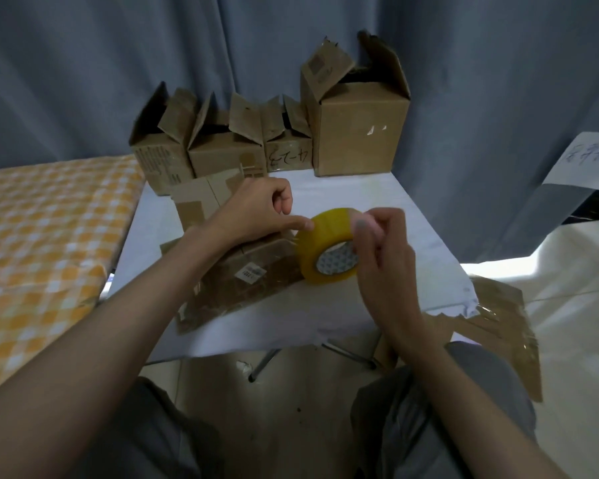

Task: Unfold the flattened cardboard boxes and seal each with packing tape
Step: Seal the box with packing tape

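Note:
A yellow roll of packing tape is held just above the white table, over a cardboard box that lies in front of me with a white label on it. My right hand grips the roll from the right, its fingers curled over the rim. My left hand has its index fingertip on the roll's left top edge, with the other fingers curled. Part of the box is hidden under my left forearm.
Several unfolded boxes with open flaps stand in a row at the table's far edge, the tallest box at the right. Flattened cardboard leans by the table's right front corner. A yellow checked surface lies to the left.

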